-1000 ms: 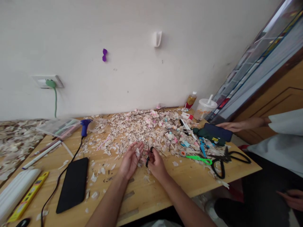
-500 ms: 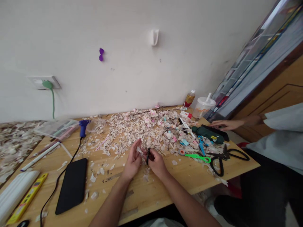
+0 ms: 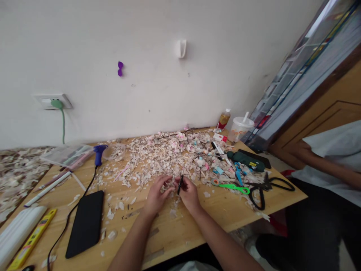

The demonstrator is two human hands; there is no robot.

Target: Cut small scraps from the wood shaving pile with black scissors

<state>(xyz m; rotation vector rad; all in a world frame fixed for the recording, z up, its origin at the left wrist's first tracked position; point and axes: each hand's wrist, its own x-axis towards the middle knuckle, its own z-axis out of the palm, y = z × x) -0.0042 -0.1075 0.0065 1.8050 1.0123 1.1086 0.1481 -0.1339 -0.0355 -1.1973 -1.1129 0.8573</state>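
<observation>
My right hand (image 3: 188,194) is closed on the black handle of small scissors (image 3: 180,184); most of the tool is hidden by the fingers. Facing it, my left hand (image 3: 156,195) has its thumb and fingers curled toward the scissors. Pale bits show around its fingertips, too small to tell from the scraps behind. Both hands are just above the wooden table (image 3: 194,226), at the near edge of a wide heap of thin, pale scraps (image 3: 152,158). Pink artificial blossoms (image 3: 177,141) on dark twigs lie at the back of this heap.
To the left are a blue glue gun (image 3: 99,154), a black tablet-like slab (image 3: 86,224) and a yellow spirit level (image 3: 32,239). On the right lie large black-handled scissors (image 3: 261,195), a green-handled tool (image 3: 234,188), a dark green pouch (image 3: 248,161) and a lidded cup (image 3: 241,128). Another person (image 3: 335,162) sits there.
The pale scrap seen at my left fingertips can no longer be made out, and those fingers have curled inward. The other person's hand has drawn back from the table's right edge.
</observation>
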